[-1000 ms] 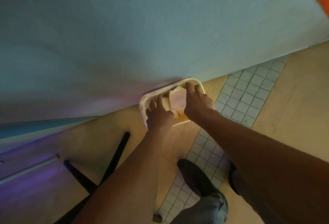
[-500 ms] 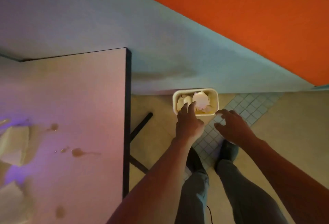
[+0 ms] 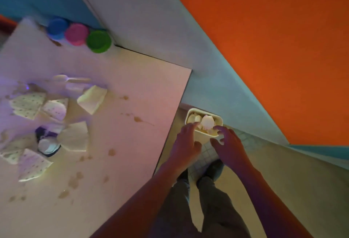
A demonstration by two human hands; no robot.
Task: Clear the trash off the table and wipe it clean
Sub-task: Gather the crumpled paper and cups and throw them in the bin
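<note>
A cream waste bin point(image 3: 219, 119) stands on the floor by the wall, with crumpled paper point(image 3: 207, 122) inside. My left hand point(image 3: 186, 143) and my right hand point(image 3: 229, 146) hover just in front of the bin, fingers loose and holding nothing. To the left is the table point(image 3: 132, 143), marked with brown spill stains point(image 3: 138, 119). Several used napkins lie on it: a plain folded one point(image 3: 92, 98), dotted ones point(image 3: 28, 105) and another plain one point(image 3: 74, 137). A plastic spoon point(image 3: 71, 79) and a dark cup point(image 3: 47, 144) lie among them.
Three lidded tubs, blue point(image 3: 56, 28), pink point(image 3: 77, 33) and green point(image 3: 98, 41), stand at the table's far edge by the wall. An orange and pale-blue wall point(image 3: 264, 48) rises behind the bin. My legs and shoes point(image 3: 213, 169) are on the tiled floor below.
Both hands have drawn back from inside the bin and now hold nothing. My view has swung left and up, bringing the littered table into sight.
</note>
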